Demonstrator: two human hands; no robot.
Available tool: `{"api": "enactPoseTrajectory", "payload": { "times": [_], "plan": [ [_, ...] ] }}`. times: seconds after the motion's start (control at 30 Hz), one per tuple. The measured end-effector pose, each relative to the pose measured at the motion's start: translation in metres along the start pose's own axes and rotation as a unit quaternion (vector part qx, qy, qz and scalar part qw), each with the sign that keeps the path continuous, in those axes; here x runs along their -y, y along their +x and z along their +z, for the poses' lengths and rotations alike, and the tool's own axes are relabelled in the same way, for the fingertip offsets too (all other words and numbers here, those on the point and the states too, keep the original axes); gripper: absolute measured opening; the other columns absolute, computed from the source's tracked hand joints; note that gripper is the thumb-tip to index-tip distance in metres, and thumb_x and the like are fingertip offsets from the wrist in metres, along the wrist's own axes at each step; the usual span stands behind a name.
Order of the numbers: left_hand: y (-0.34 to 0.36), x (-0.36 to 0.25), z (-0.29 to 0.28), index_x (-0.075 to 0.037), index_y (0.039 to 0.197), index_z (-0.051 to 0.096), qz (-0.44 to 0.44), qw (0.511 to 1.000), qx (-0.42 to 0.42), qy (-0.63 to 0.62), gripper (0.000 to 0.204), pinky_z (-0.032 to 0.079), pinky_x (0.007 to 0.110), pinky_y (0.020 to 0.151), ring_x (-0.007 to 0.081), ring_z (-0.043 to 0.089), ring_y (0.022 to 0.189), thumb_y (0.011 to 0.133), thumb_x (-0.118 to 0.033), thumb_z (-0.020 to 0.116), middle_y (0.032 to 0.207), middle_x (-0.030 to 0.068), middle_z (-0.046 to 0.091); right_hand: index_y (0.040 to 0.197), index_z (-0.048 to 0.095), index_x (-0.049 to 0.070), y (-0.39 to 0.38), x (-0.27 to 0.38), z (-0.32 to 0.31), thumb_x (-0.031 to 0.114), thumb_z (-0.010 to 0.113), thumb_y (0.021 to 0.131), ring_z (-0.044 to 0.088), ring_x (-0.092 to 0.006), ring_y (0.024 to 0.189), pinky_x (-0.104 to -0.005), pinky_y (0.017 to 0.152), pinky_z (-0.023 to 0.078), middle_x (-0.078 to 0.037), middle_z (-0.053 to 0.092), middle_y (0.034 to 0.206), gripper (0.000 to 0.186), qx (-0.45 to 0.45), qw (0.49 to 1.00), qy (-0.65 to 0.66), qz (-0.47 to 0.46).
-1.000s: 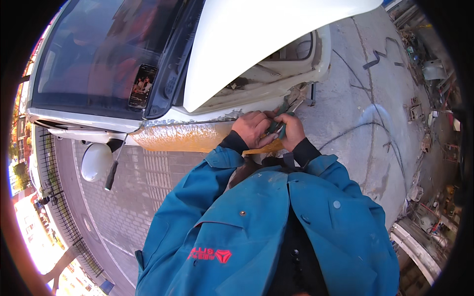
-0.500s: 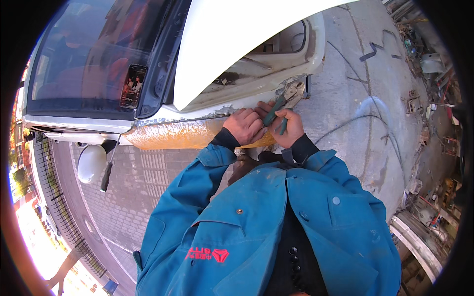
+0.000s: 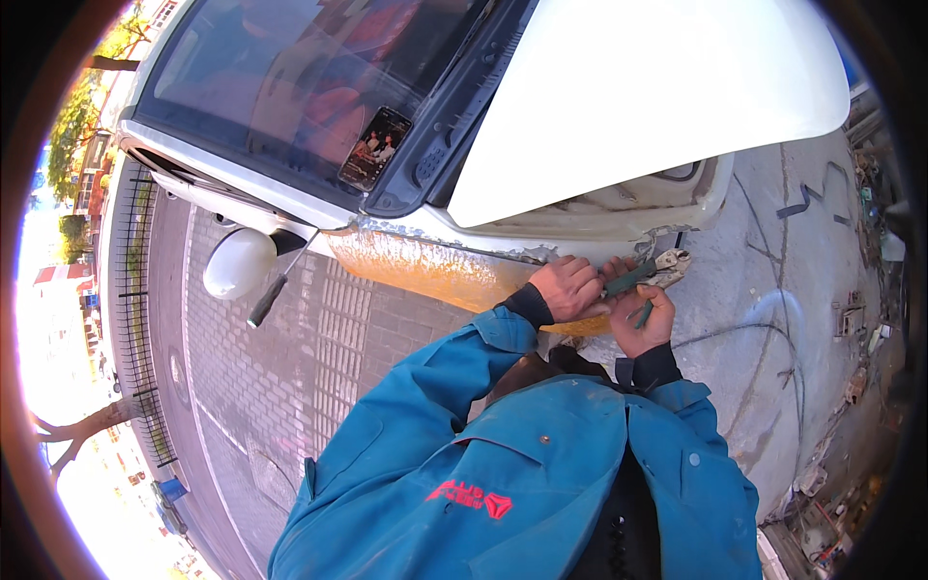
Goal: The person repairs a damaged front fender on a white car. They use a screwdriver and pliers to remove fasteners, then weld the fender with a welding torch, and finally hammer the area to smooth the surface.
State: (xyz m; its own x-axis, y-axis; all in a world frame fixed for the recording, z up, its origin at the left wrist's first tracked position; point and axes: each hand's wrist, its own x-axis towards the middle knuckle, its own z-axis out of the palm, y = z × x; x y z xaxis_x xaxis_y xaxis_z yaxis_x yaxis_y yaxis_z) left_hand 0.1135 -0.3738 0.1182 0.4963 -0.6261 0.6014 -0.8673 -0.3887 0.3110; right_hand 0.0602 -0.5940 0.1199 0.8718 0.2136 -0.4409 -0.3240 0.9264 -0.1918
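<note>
My right hand (image 3: 646, 321) is wrapped round the green-handled locking pliers (image 3: 669, 266), whose metal jaws point away to the right beside the torn front corner of the fender. Close to its left, my left hand (image 3: 568, 289) rests at the fender's edge with curled fingers, near the pliers' handle end; whatever is inside them is hidden. The vehicle's fender (image 3: 425, 275) has scraped, orange-yellow patches and a ragged, chipped upper edge. Above it stands the raised white hood (image 3: 638, 106).
A phone (image 3: 375, 147) lies at the windshield's base. A dark-handled screwdriver-like tool (image 3: 268, 301) hangs near the white side mirror (image 3: 239, 263). A dark cable (image 3: 744, 327) crosses the concrete at right, with scrap parts (image 3: 851, 319) beyond. Paving lies at left.
My view has swung, so the vehicle and both hands sit farther right and lower in the picture. The right hand keeps its grip on the pliers; the left stays beside it.
</note>
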Motion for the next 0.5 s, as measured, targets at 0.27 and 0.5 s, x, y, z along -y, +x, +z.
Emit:
{"api": "enactPoseTrajectory", "payload": {
  "times": [0.27, 0.5],
  "plan": [
    [0.0017, -0.0005, 0.0027, -0.006, 0.097, 0.063, -0.012, 1.000, -0.018, 0.018, 0.031, 0.057, 0.042, 0.071, 0.0292, 0.064, 0.083, 0.081, -0.025, 0.083, 0.089, 0.0088, 0.057, 0.150, 0.054, -0.003, -0.0013, 0.0012, 0.0088, 0.007, 0.054, 0.092, 0.058, -0.0417, 0.145, -0.0556, 0.131, 0.041, -0.025, 0.062, 0.152, 0.059, -0.030, 0.999, 0.000, -0.017],
    [0.0003, 0.0004, 0.0030, -0.008, 0.087, 0.061, -0.008, 1.000, -0.005, 0.022, 0.030, 0.058, 0.042, 0.069, 0.0285, 0.064, 0.082, 0.083, -0.027, 0.084, 0.086, 0.0080, 0.058, 0.152, 0.054, -0.003, -0.0035, 0.0000, 0.0065, 0.007, 0.054, 0.092, 0.058, -0.0410, 0.146, -0.0553, 0.130, 0.043, -0.025, 0.062, 0.153, 0.060, -0.036, 0.999, -0.013, -0.021]
  ]
}}
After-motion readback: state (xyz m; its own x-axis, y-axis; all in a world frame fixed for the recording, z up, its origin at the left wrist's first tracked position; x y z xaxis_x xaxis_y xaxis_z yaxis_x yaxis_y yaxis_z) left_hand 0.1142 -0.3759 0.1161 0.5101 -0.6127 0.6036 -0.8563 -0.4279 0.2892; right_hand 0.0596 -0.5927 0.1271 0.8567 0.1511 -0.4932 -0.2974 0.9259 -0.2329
